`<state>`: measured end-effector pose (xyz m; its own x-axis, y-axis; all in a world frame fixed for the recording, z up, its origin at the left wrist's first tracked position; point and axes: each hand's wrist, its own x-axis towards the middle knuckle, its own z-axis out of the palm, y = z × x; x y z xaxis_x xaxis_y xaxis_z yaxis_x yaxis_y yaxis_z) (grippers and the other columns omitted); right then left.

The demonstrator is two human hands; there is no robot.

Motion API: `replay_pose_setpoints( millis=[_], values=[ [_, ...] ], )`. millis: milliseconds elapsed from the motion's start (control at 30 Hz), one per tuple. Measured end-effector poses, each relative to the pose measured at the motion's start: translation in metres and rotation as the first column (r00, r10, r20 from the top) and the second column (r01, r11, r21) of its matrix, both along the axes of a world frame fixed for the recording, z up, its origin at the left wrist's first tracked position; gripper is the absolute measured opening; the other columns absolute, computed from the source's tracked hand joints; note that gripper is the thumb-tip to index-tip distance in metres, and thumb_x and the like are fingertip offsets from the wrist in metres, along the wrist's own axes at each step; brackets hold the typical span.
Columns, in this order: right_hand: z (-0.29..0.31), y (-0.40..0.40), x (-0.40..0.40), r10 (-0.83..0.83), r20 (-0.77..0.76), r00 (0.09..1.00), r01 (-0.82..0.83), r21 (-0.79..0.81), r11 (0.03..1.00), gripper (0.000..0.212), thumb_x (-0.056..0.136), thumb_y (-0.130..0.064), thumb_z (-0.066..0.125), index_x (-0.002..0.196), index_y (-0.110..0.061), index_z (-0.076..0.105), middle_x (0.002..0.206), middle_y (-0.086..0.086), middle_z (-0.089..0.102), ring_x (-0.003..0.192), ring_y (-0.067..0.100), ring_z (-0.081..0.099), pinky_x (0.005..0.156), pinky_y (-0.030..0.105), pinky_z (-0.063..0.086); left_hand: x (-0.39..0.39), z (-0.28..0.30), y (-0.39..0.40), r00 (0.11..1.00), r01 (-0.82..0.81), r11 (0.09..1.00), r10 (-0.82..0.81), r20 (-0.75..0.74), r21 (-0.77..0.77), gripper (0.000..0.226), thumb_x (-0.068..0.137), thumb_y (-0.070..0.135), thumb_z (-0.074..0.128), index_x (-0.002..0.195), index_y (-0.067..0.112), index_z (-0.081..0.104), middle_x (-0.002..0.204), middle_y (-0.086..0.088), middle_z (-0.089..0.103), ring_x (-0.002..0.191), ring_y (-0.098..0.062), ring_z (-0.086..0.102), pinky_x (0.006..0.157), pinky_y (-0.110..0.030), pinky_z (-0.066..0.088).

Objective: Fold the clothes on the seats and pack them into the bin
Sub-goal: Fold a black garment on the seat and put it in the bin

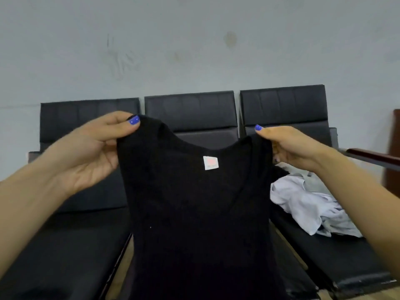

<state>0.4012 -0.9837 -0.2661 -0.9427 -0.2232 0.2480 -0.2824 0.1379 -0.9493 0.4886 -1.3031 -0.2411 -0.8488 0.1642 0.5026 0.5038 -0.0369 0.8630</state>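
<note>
A black sleeveless top (194, 213) hangs spread in front of me, a small white label (210, 163) showing below its scooped neckline. My left hand (95, 152) pinches the top's left shoulder between thumb and fingers. The right shoulder is pinched by my right hand (290, 148). The garment hangs over the middle seat and hides most of it. A crumpled heap of pale grey and white clothes (307, 206) lies on the right seat (337, 256). No bin is in view.
Three black padded seats stand in a row against a pale wall; the left seat (65, 245) carries nothing visible. A dark wooden armrest (372, 156) and a brown panel (395, 148) stand at the far right.
</note>
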Motion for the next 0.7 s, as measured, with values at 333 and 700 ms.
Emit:
replay_pose_setpoints(
  millis=[333, 700],
  values=[
    [-0.083, -0.015, -0.095, -0.134, 0.005, 0.991, 0.118, 0.438, 0.891, 0.047, 0.094, -0.041, 0.054, 0.062, -0.019, 0.026, 0.050, -0.002, 0.018, 0.042, 0.012, 0.016, 0.038, 0.019, 0.015, -0.094, -0.093, -0.024, 0.861, -0.406, 0.860, 0.473, 0.185, -0.310, 0.005, 0.077, 0.006, 0.072, 0.078, 0.011, 0.073, 0.069, -0.006, 0.069, 0.046, -0.007, 0.054, 0.037, -0.017, 0.038],
    [-0.123, -0.029, -0.137, -0.045, 0.230, 0.972, -0.067, 0.458, 0.887, 0.019, 0.086, -0.023, 0.069, 0.085, -0.013, 0.053, 0.057, 0.003, 0.060, 0.036, 0.009, 0.045, 0.033, 0.016, 0.027, -0.164, -0.146, -0.026, 0.795, -0.477, 0.735, 0.594, 0.119, -0.482, 0.011, 0.087, 0.017, 0.068, 0.079, 0.011, 0.064, 0.055, 0.004, 0.054, 0.035, -0.004, 0.034, 0.040, -0.019, 0.027]
  ],
)
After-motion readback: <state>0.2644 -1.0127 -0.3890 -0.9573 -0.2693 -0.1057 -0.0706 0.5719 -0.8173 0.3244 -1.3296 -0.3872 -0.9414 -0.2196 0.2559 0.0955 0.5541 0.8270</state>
